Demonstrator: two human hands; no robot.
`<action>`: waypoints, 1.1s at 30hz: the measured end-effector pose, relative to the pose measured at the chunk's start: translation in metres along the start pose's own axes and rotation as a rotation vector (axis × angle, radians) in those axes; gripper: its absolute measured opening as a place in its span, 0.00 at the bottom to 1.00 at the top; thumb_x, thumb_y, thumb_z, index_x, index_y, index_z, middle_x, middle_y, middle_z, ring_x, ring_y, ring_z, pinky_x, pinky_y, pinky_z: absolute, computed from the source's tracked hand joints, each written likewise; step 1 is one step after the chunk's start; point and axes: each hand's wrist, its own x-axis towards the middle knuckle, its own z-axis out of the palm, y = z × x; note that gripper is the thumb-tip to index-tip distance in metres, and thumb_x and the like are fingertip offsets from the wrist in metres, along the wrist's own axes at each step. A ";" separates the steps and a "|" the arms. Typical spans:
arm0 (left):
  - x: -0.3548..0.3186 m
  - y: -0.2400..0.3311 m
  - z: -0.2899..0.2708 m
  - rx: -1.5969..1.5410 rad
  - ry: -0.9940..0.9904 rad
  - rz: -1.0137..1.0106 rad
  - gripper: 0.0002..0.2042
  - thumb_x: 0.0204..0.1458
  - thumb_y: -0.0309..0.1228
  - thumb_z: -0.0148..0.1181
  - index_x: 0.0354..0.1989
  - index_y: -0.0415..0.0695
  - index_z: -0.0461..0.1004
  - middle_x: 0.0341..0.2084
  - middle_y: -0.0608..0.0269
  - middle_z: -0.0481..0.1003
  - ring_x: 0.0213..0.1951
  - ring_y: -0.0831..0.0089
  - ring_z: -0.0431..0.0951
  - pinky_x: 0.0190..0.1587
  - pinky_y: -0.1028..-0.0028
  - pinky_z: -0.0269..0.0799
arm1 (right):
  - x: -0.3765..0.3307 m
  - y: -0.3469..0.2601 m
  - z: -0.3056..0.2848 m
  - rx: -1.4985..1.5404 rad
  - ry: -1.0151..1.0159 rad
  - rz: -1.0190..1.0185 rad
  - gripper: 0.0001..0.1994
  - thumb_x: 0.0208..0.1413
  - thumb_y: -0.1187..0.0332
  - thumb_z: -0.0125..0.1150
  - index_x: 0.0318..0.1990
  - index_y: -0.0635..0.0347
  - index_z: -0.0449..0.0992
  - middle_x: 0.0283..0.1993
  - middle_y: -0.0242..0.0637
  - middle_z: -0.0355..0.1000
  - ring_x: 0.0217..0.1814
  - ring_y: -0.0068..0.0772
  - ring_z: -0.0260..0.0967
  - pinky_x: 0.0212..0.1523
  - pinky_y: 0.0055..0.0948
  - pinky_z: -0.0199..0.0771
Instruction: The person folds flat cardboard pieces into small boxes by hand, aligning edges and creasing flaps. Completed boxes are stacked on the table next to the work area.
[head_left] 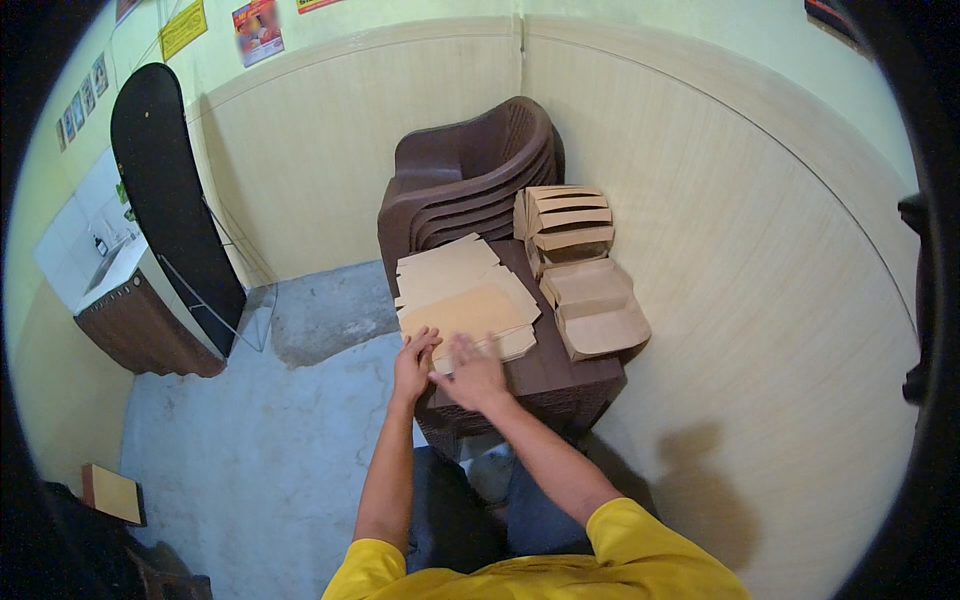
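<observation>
Flat tan cardboard box blanks [445, 275] with notched edges lie stacked on a dark brown table [550, 376]. At the stack's near left corner, my left hand [413, 366] rests with its fingers laid over the edge of the top blank. My right hand [474, 374] is just beside it, its fingers stretched flat over the blank's near edge and smeared by motion. Neither hand visibly grips anything. A folded, open cardboard box [598, 312] stands right of the stack. Behind that box sits a nested pile of folded boxes [570, 222].
Stacked brown plastic chairs [470, 180] stand against the table's far side. A panelled wall [720, 260] closes off the right. At left, a tall black board [170, 190] leans near a sink counter [115, 275]. A small box [112, 494] lies at lower left.
</observation>
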 end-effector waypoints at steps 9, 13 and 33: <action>0.000 0.017 0.006 -0.048 0.085 -0.020 0.19 0.68 0.19 0.51 0.66 0.41 0.69 0.59 0.51 0.82 0.68 0.50 0.76 0.71 0.59 0.67 | -0.014 0.031 0.002 0.050 0.047 -0.013 0.38 0.77 0.38 0.28 0.83 0.52 0.54 0.89 0.29 0.47 0.90 0.34 0.40 0.83 0.73 0.22; -0.002 0.023 0.003 -0.012 0.048 -0.037 0.20 0.69 0.19 0.51 0.69 0.40 0.66 0.62 0.46 0.80 0.70 0.48 0.73 0.71 0.58 0.68 | -0.006 0.069 0.005 0.127 0.030 0.126 0.39 0.77 0.39 0.31 0.83 0.56 0.51 0.89 0.33 0.44 0.91 0.39 0.36 0.84 0.71 0.23; -0.005 0.050 -0.004 0.238 0.055 -0.079 0.57 0.43 0.51 0.81 0.77 0.33 0.56 0.72 0.41 0.65 0.75 0.43 0.61 0.79 0.49 0.51 | -0.014 0.110 0.033 0.492 0.442 0.316 0.41 0.69 0.50 0.58 0.80 0.66 0.54 0.83 0.62 0.50 0.84 0.63 0.47 0.82 0.56 0.49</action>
